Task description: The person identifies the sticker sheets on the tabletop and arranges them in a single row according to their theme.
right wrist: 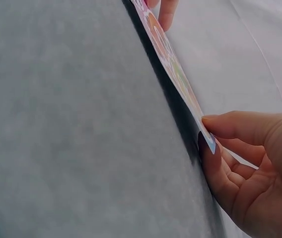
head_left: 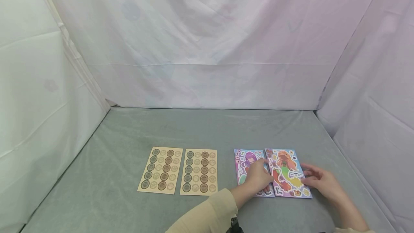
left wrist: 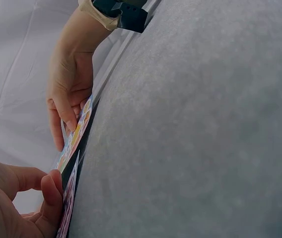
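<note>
Two mermaid sticker sheets lie side by side at the right. My left hand (head_left: 258, 176) reaches across the purple-haired mermaid sticker sheet (head_left: 242, 154), covering much of it. Its thumb and fingers pinch the left edge of the orange-haired mermaid sticker sheet (head_left: 284, 170). My right hand (head_left: 323, 182) pinches that sheet's right edge. In the right wrist view, the right hand (right wrist: 260, 168) has its thumb above the sheet (right wrist: 180, 82) and a finger beneath; a dark gap shows under the sheet. In the left wrist view, the left hand's fingertips (left wrist: 52, 186) meet near the sheets' adjoining edges.
Left of the mermaid sheets lie two tan sheets of round stickers, one (head_left: 198, 172) nearer my left sleeve and another (head_left: 160, 170) farther left. A grey cloth (head_left: 194, 128) covers the table. Pale curtains (head_left: 207, 46) enclose the back and sides.
</note>
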Available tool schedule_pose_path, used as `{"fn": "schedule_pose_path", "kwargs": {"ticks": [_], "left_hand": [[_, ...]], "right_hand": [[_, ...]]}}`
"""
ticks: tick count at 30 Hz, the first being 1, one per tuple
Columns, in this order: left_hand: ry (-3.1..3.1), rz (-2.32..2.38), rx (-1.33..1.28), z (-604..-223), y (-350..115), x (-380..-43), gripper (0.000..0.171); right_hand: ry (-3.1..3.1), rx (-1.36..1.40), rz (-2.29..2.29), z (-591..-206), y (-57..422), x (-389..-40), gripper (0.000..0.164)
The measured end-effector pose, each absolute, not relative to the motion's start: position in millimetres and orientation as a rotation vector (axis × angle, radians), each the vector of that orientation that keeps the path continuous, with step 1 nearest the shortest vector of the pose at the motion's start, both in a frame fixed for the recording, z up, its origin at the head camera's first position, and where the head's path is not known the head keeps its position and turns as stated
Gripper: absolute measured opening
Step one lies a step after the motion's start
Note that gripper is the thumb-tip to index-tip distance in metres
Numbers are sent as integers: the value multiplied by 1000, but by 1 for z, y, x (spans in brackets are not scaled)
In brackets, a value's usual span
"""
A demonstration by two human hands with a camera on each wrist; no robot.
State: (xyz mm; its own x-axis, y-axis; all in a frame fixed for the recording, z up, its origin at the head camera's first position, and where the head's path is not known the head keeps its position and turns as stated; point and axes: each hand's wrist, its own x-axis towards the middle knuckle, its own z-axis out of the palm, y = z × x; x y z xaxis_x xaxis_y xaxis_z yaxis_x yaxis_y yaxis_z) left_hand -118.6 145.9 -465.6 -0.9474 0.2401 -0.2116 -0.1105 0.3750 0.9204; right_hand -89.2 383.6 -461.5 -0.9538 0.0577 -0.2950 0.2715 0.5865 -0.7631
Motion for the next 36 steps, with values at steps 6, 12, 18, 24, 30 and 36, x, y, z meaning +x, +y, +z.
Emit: {"fn": "schedule_pose_path", "kwargs": {"ticks": [6,12,18,24,30,36], "left_hand": [[2345,1566,102,-466,146,-120,55],[2367,1526,98,-466,146,-121,55],[2353,1514,67,-465,148,-121,56],[2370,1492,49,-464,148,-121,57],[2357,1508,26,-464,148,-121,60],[2339,1539,40,-465,147,-122,62]], "right_hand": [[2608,244,-1266,-464,383,-91,71],[2627,220,-1269,-463,381,-90,69],[2633,233,-1265,-461,379,-91,68],[2661,252,-1218,-464,379,-92,67],[2670,236,-1214,-465,378,-93,64],[2679,243,-1192,-463,377,-95,64]]}}
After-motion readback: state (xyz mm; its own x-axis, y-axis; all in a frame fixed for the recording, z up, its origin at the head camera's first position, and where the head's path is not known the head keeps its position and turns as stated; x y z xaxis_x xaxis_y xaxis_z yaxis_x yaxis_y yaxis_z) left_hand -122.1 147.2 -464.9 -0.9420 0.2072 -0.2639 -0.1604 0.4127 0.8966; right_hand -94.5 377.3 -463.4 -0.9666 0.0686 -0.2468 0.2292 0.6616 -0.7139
